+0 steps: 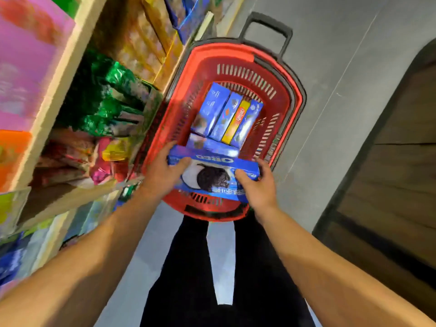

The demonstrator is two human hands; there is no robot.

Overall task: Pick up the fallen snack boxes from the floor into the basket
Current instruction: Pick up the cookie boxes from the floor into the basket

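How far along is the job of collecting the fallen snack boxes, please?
Done: several blue boxes and a yellow box stand in the red plastic basket. In hand: both hands, left hand and right hand, hold a blue Oreo box over it. Left: none visible on the floor shown.

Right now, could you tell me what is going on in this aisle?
A person holds a blue Oreo cookie box with both hands, left hand and right hand, over the near end of a red plastic shopping basket on the floor. Four snack boxes already stand inside, three blue, one yellow.
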